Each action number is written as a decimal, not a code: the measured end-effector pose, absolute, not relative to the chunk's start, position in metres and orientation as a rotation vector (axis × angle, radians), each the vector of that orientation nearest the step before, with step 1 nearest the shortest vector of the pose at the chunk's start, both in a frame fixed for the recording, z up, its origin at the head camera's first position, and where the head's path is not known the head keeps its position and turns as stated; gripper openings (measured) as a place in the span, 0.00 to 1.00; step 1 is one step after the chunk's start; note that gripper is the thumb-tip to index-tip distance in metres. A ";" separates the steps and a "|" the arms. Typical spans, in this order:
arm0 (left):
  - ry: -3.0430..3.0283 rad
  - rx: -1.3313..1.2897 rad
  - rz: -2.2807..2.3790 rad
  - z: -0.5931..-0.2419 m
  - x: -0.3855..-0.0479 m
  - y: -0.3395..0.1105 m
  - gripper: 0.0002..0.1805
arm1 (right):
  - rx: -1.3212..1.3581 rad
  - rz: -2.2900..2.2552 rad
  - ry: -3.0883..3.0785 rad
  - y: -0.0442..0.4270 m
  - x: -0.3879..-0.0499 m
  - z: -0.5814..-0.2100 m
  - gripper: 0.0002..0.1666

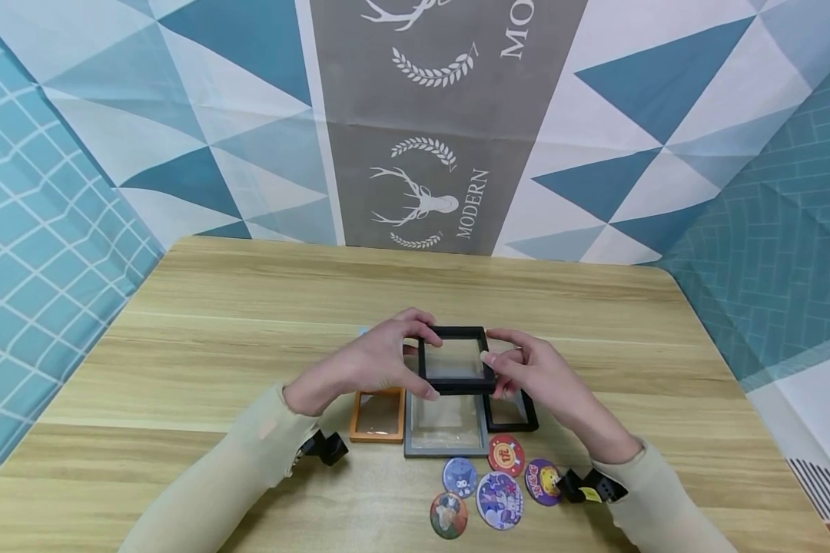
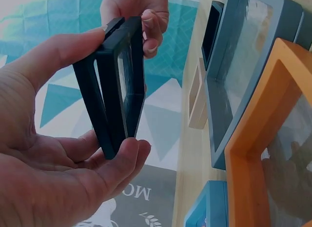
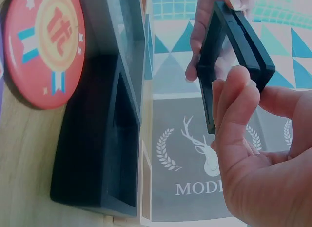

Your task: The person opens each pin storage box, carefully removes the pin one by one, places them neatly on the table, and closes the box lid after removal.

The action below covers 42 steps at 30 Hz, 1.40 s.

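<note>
A black square display frame with a clear film window is held up above the table between both hands. My left hand grips its left side, thumb on one edge and fingers on another. At the right edge, my right hand pinches the frame with thumb and fingers. In the left wrist view the black frame is in two halves, parted in a narrow V and close together at one end. The right wrist view shows a slit between the halves along the rim.
Below the hands lie a grey frame, an orange frame and another black frame. A blue frame and a pale frame lie beyond. Several round badges, including a red badge, lie nearer the front.
</note>
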<state>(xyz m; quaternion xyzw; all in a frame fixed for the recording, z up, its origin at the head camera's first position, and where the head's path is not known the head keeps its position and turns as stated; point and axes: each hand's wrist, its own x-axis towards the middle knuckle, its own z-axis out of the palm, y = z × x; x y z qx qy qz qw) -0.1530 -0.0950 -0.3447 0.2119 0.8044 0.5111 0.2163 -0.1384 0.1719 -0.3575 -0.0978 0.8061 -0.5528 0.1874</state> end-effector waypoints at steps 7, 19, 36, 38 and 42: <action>2.252 0.638 1.410 -0.344 -0.153 -0.095 0.42 | -0.297 -1.600 2.239 0.173 -0.140 -0.357 0.34; 2.089 0.314 1.621 -0.349 -0.163 -0.094 0.33 | -0.277 -1.592 2.297 0.174 -0.142 -0.357 0.32; 2.341 0.264 1.486 -0.355 -0.183 -0.107 0.33 | -0.483 -1.276 2.487 0.180 -0.142 -0.363 0.16; 2.357 0.254 1.460 -0.357 -0.188 -0.105 0.33 | -0.560 -1.190 2.488 0.181 -0.142 -0.364 0.15; 2.390 0.217 1.428 -0.362 -0.197 -0.101 0.34 | -0.741 -1.030 2.503 0.180 -0.142 -0.365 0.15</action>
